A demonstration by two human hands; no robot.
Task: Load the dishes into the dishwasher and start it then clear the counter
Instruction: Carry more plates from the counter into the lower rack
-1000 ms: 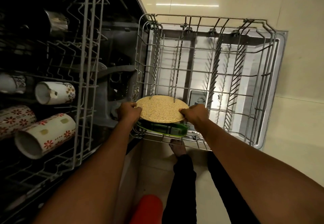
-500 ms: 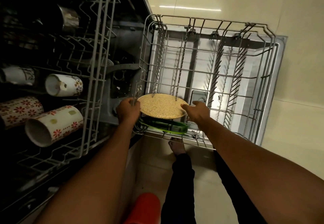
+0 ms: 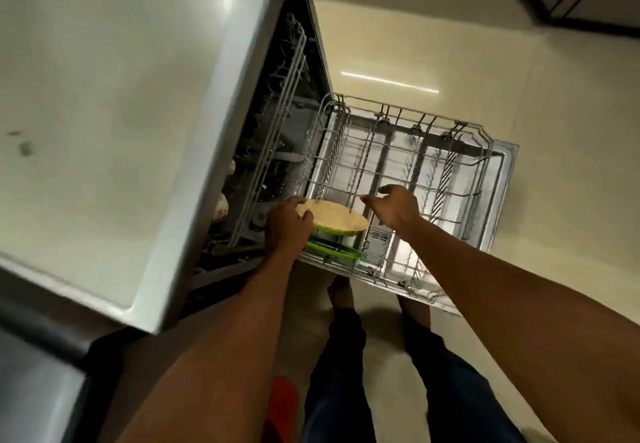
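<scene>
A round speckled tan plate [image 3: 337,216] leans in the near left corner of the pulled-out lower dishwasher rack [image 3: 481,179]. Right behind it, nearer me, stands a green plate [image 3: 334,250]. My left hand [image 3: 285,228] grips the tan plate's left rim, thumb on its face. Above the rack, just right of the plate, my right hand [image 3: 393,208] hovers with fingers spread and nothing in it. The upper rack [image 3: 277,137] shows edge-on at the left, with a floral cup [image 3: 220,207] partly visible in the dark tub.
The pale counter top [image 3: 114,113] fills the upper left and overhangs the dishwasher. The open dishwasher door [image 3: 504,179] lies under the lower rack. My legs and bare feet [image 3: 341,293] stand at the rack's near edge. A red object [image 3: 282,404] sits low on the cream floor.
My right hand has let go of the tan plate and lifted to the right. My left hand stays on the rim. The view has risen, so the counter now hides most of the upper rack.
</scene>
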